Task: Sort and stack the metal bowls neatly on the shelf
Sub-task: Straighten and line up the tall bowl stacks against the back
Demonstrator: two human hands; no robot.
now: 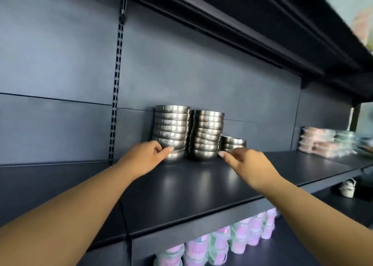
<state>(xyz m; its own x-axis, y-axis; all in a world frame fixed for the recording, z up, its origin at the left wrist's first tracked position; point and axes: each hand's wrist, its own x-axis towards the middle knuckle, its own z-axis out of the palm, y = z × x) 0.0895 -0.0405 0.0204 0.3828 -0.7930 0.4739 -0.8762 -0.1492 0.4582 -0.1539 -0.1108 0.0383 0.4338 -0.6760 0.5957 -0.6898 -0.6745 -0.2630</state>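
Three stacks of shiny metal bowls stand at the back of the dark shelf [191, 185]: a tall left stack [171, 124], a slightly lower middle stack [207, 132], and a short stack [234, 141] on the right. My left hand [145, 156] holds the bottom of the left stack, with its thumb on the front and its fingers curled round the left side. My right hand [248, 165] reaches in from the right. Its thumb tip is at the base of the middle stack. Its fingers hang loosely curled in front of the short stack and hide that stack's lower part.
An upper shelf [262, 33] overhangs the bowls. Plastic-wrapped packs [319, 142] lie further right on the same shelf. Pink and white cups [242, 233] fill the shelf below, with a small white item [347, 188] to their right. A slotted upright [116, 88] runs down the back panel.
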